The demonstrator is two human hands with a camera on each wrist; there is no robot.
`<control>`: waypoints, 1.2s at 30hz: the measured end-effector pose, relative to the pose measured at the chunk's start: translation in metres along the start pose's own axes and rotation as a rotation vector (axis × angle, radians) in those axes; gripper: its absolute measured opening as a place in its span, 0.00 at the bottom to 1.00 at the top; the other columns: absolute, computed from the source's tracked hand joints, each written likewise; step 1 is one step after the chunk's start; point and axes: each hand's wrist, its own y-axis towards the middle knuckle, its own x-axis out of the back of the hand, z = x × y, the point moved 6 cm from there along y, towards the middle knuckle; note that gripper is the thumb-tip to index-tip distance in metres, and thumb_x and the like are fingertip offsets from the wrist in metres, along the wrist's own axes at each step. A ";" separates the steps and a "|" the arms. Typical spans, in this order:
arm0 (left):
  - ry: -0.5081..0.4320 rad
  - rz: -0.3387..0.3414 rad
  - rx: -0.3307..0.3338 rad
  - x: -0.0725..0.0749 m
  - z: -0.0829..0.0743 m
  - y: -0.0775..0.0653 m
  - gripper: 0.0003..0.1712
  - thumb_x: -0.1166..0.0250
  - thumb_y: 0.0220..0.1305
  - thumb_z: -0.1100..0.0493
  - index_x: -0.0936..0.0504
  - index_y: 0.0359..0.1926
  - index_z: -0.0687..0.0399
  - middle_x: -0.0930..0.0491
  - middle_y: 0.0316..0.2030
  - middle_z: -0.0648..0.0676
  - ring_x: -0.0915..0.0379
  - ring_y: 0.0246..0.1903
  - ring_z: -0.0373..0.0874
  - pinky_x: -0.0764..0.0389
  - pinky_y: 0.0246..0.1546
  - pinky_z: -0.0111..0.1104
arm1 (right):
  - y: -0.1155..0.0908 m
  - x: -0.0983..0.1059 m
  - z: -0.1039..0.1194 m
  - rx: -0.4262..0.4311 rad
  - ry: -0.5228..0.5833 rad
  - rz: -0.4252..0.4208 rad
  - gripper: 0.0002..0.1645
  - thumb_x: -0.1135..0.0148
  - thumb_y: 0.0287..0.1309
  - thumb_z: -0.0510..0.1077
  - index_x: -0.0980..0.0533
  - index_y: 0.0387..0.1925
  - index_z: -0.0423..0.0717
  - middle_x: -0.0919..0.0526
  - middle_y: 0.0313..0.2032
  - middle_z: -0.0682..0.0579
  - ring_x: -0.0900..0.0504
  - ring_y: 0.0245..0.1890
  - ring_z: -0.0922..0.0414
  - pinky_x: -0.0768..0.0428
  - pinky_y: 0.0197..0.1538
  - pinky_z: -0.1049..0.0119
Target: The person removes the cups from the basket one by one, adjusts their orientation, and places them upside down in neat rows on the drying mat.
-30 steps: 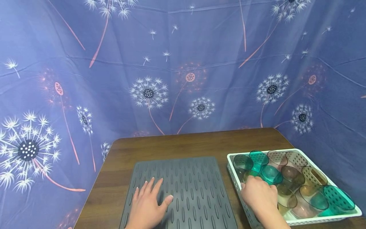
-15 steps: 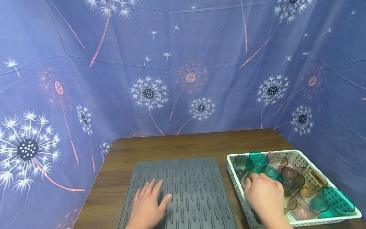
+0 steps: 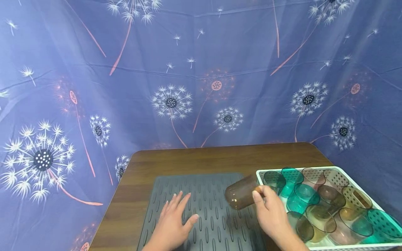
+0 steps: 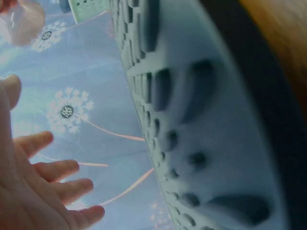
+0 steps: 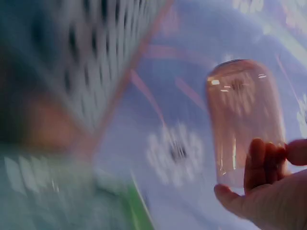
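My right hand (image 3: 272, 212) holds a clear brownish-pink drinking cup (image 3: 241, 192), gripping it near its rim. The cup lies tilted in the air, its rounded base pointing left, over the right part of a dark grey ridged mat (image 3: 216, 223). In the right wrist view fingers and thumb curl round one end of this cup (image 5: 244, 115). Over the left part of the mat hovers my left hand (image 3: 172, 223), fingers spread and holding nothing; the left wrist view also shows its loose straight fingers (image 4: 57, 170).
A white perforated basket (image 3: 337, 169) stands right of the mat, filled with several see-through cups, among them a teal cup (image 3: 303, 198) and an amber one (image 3: 320, 219). Brown wooden table (image 3: 194, 160) surrounds the mat. Behind hangs a blue dandelion-print cloth (image 3: 201, 52).
My right hand has lifted the brownish cup out of the basket's left side and carried it left toward the mat. The left hand stays nearly still; the head view has shifted slightly.
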 end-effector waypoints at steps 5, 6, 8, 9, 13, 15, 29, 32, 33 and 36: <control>-0.113 0.047 -0.130 -0.010 -0.014 -0.006 0.53 0.36 0.64 0.26 0.44 0.83 0.36 0.37 0.78 0.61 0.36 0.72 0.70 0.29 0.59 0.74 | -0.015 -0.068 -0.013 -0.403 0.525 0.310 0.10 0.50 0.79 0.41 0.28 0.39 0.40 0.21 0.34 0.51 0.23 0.37 0.59 0.24 0.43 0.67; -0.128 0.050 -0.172 -0.012 -0.018 -0.008 0.54 0.35 0.64 0.27 0.46 0.83 0.35 0.36 0.77 0.61 0.33 0.71 0.69 0.25 0.58 0.71 | -0.019 -0.078 -0.014 -0.448 0.627 0.346 0.10 0.51 0.79 0.40 0.29 0.38 0.40 0.23 0.34 0.52 0.23 0.38 0.58 0.23 0.45 0.67; -0.138 0.028 -0.259 -0.015 -0.025 -0.011 0.54 0.32 0.63 0.30 0.46 0.83 0.36 0.34 0.76 0.61 0.28 0.67 0.68 0.19 0.54 0.65 | -0.025 -0.094 -0.014 -0.510 0.818 0.412 0.11 0.53 0.80 0.41 0.31 0.37 0.42 0.26 0.34 0.53 0.24 0.39 0.59 0.22 0.48 0.66; -0.130 0.006 -0.296 -0.016 -0.027 -0.012 0.54 0.32 0.63 0.31 0.46 0.83 0.36 0.33 0.75 0.61 0.25 0.65 0.66 0.17 0.52 0.61 | -0.027 -0.100 -0.014 -0.524 0.889 0.444 0.11 0.54 0.80 0.41 0.31 0.36 0.44 0.27 0.34 0.54 0.24 0.39 0.59 0.22 0.50 0.66; -0.100 -0.124 -0.409 -0.014 -0.036 -0.016 0.51 0.28 0.62 0.36 0.40 0.81 0.38 0.29 0.73 0.58 0.20 0.61 0.60 0.12 0.49 0.52 | -0.034 -0.114 -0.013 -0.527 1.025 0.611 0.11 0.56 0.82 0.46 0.28 0.42 0.48 0.22 0.37 0.58 0.20 0.41 0.61 0.19 0.52 0.64; -0.104 -0.164 -0.433 -0.013 -0.037 -0.016 0.50 0.26 0.62 0.38 0.38 0.80 0.39 0.28 0.72 0.56 0.19 0.60 0.56 0.11 0.49 0.47 | -0.036 -0.118 -0.013 -0.516 1.017 0.685 0.15 0.56 0.82 0.48 0.27 0.48 0.43 0.19 0.39 0.56 0.19 0.43 0.60 0.19 0.54 0.61; 0.060 -0.264 -0.102 0.035 0.001 0.021 0.49 0.20 0.58 0.46 0.32 0.76 0.49 0.24 0.65 0.62 0.16 0.55 0.59 0.12 0.50 0.49 | -0.021 -0.067 -0.002 -0.087 -0.010 0.343 0.09 0.37 0.73 0.44 0.16 0.50 0.53 0.13 0.48 0.56 0.14 0.52 0.54 0.15 0.55 0.49; 0.116 -0.227 0.047 0.051 0.023 0.043 0.49 0.23 0.61 0.45 0.35 0.78 0.51 0.26 0.67 0.66 0.19 0.57 0.65 0.15 0.53 0.56 | -0.019 -0.041 0.005 0.101 -0.174 0.224 0.08 0.30 0.66 0.42 0.15 0.45 0.53 0.13 0.44 0.57 0.13 0.46 0.55 0.15 0.52 0.50; 0.133 -0.215 0.087 0.055 0.030 0.050 0.49 0.24 0.62 0.44 0.36 0.78 0.51 0.27 0.68 0.67 0.20 0.58 0.66 0.16 0.54 0.58 | -0.020 -0.032 0.006 0.148 -0.219 0.189 0.08 0.29 0.64 0.42 0.15 0.45 0.52 0.13 0.43 0.57 0.12 0.45 0.54 0.14 0.50 0.50; 0.165 -0.181 0.180 0.064 0.048 0.066 0.50 0.27 0.64 0.43 0.39 0.80 0.53 0.30 0.70 0.69 0.23 0.61 0.70 0.19 0.56 0.61 | -0.018 -0.008 0.000 0.231 -0.326 0.109 0.11 0.26 0.59 0.42 0.15 0.43 0.48 0.13 0.41 0.52 0.12 0.44 0.49 0.15 0.48 0.46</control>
